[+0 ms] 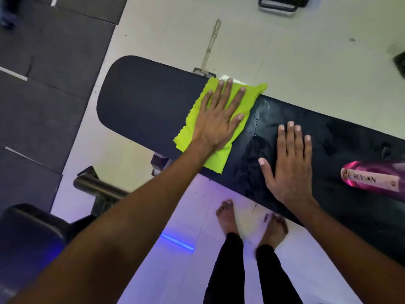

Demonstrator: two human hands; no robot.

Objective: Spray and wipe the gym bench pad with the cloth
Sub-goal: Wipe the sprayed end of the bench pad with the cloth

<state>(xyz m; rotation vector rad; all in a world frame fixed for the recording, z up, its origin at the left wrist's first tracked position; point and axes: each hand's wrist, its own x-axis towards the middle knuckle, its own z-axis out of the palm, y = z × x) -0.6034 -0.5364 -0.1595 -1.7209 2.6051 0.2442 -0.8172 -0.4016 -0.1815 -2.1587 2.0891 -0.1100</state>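
Black vinyl covers the gym bench pad (142,102), which runs slantwise across the floor from a rounded end at the left to the right edge of view. Its left portion looks matt and dry; the stretch to the right of the cloth is glossy, with wet streaks and smears.

A lime-green cloth (247,99) with pinked edges lies flat across the width of the pad, near its middle, one corner hanging past the far edge and another past the near edge. The left hand (217,119) rests palm-down on the cloth with fingers straight and spread, pressing it to the pad; nothing is clasped. The right hand (291,167) lies flat on the wet vinyl just to the right of the cloth, fingers extended and close together, thumb out, holding nothing. Hand and cloth are apart.

Further right on the pad lies a pink translucent bottle (372,178) on its side, bearing a white label; its far end is cut off by the frame, so whether it has a spray head cannot be told.

Beneath the pad, parts of the metal bench frame (98,187) show at the near side. The person stands barefoot on pale floor tiles (306,51), in dark leggings. Dark rubber mats (43,62) cover the floor to the left. A blue-violet light strip (177,242) glows on the tiles near the feet.
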